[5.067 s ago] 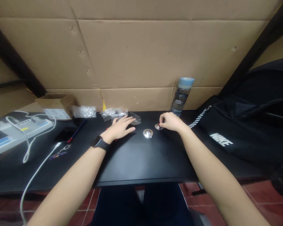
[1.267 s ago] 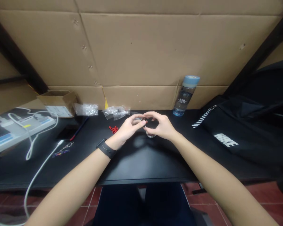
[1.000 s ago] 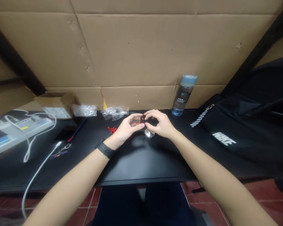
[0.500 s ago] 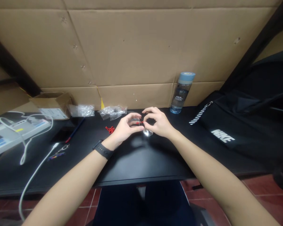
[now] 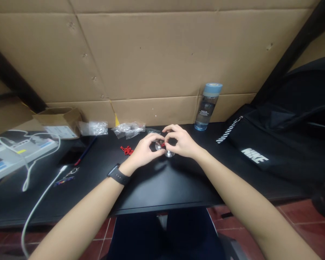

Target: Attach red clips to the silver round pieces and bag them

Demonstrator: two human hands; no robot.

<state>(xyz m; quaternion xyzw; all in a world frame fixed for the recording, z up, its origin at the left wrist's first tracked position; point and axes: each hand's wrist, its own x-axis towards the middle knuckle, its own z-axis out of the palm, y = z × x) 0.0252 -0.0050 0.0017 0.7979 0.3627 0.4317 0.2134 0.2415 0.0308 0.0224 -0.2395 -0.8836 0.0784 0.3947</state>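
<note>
My left hand (image 5: 146,150), with a black watch on the wrist, has its thumb and fingers curled around a small shiny silver disc (image 5: 158,146). A short red cord (image 5: 163,144) shows at the disc's edge. Thumb and index finger of my right hand (image 5: 180,141) are pinched together on that cord. Just below the right fingertips is a second round silver piece (image 5: 169,154), partly hidden by them. A bundle of knotted red cord (image 5: 127,150) lies on the black table to the left of my left hand.
Clear plastic bags (image 5: 128,129) and an open cardboard box (image 5: 60,122) sit along the back. At left are a power strip (image 5: 24,153), white cable and keychain (image 5: 67,177). A water bottle (image 5: 206,108) and black bag (image 5: 254,144) occupy the right.
The disc in my left hand has turned from edge-on to showing its round face. Both hands have come slightly closer together; the right still pinches the red cord.
</note>
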